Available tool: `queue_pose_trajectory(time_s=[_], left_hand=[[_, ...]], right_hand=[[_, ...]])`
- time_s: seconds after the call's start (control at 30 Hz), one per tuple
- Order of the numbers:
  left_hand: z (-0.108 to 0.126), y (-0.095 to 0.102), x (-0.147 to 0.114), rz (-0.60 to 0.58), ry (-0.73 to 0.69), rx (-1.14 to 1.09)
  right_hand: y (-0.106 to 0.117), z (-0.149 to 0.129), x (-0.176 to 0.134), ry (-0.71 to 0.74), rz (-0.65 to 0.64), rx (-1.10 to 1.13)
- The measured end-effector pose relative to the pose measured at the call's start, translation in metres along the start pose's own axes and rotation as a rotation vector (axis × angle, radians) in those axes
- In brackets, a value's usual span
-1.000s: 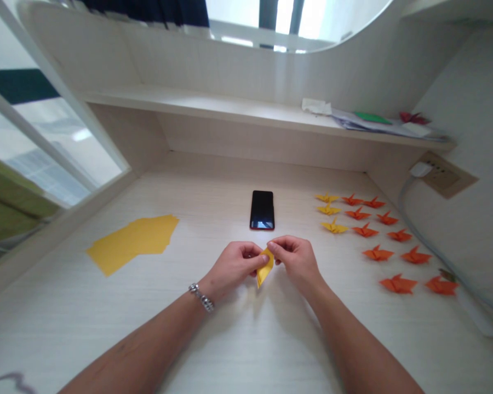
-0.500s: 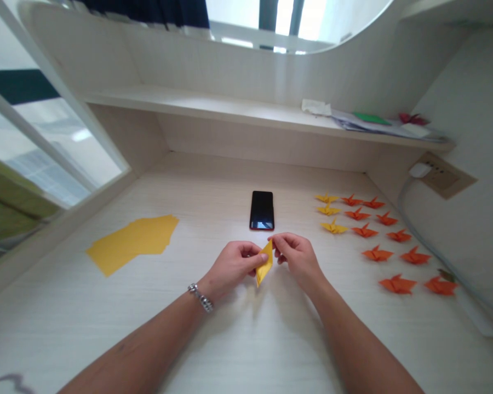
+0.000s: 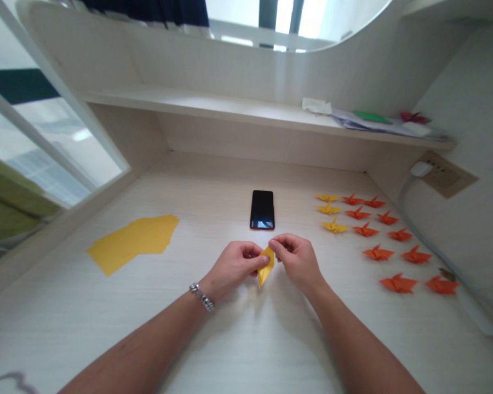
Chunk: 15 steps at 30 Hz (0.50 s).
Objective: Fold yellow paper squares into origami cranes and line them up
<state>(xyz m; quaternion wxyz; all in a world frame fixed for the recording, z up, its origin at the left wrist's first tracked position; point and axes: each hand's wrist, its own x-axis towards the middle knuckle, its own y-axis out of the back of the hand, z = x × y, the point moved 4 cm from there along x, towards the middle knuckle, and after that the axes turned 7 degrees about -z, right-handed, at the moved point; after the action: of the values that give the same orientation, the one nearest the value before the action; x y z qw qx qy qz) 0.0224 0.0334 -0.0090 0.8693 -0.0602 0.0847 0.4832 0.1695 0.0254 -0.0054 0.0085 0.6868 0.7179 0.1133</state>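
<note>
A folded piece of yellow origami paper [image 3: 265, 273], narrow and diamond-shaped, is held up above the desk between both hands. My left hand [image 3: 239, 265] grips its left side, thumb across the front and fingers behind. The thumb and forefinger of my right hand [image 3: 298, 256] pinch its upper tip. Part of the paper is covered by the fingers. Just beyond my hands a black phone [image 3: 262, 209] lies flat on the desk.
Spread yellow paper sheets [image 3: 133, 241] lie to the left. On the right stand rows of orange paper cranes [image 3: 398, 283] and yellow paper cranes [image 3: 334, 226]. A cable [image 3: 425, 241] runs along the right wall from a socket [image 3: 446, 174]. A shelf [image 3: 213, 109] crosses the back.
My right thumb and forefinger have closed over the paper's upper tip, where before they were at its edge. The left hand keeps its hold, barely shifted.
</note>
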Motion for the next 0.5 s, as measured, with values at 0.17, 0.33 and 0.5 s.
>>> queue_pose_trajectory(time_s=[0.17, 0.33, 0.5], left_hand=[[0.002, 0.003, 0.0, 0.054, -0.026, -0.038], [0.003, 0.01, 0.001, 0.153, -0.11, -0.044], [0.001, 0.009, 0.001, 0.141, -0.139, -0.067]], right_hand=[[-0.004, 0.001, 0.0, 0.005, -0.004, 0.052], [-0.017, 0.014, 0.0, -0.164, -0.165, 0.271], [-0.019, 0.017, -0.002, -0.228, -0.126, 0.401]])
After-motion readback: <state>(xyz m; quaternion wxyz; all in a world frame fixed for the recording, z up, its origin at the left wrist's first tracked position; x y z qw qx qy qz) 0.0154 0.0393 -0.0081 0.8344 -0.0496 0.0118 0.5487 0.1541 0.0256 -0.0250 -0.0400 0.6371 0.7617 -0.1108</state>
